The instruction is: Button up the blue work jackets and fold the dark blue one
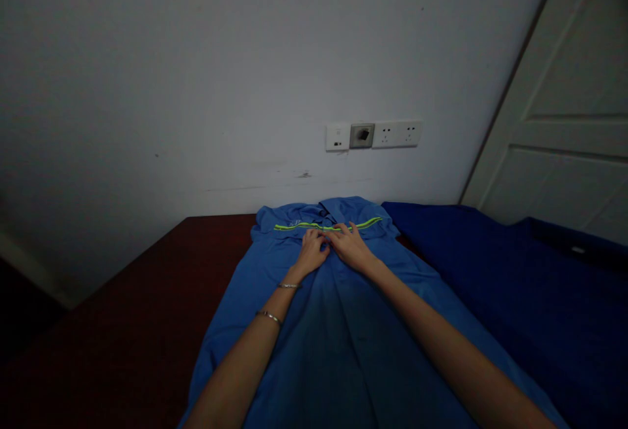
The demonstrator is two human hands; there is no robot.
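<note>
A blue work jacket [338,344] lies spread over the table, its collar end toward the wall. A neon yellow-green stripe [370,223] crosses its upper part. My left hand [313,252] has its fingers bent and pinching the jacket's front edge at the middle, just below the stripe. Beside it, my right hand [350,246] pinches the same spot from the right, with some fingers resting over the stripe. Their fingertips meet. Whether a button or other fastening lies between them is too small and dim to tell.
Dark red table surface [161,298] shows at left. A darker blue cloth [490,272] covers the right side, with a dark object [564,239] on it. Ahead is a white wall [220,76] with a row of sockets [397,134]. A panelled door [574,108] stands at right.
</note>
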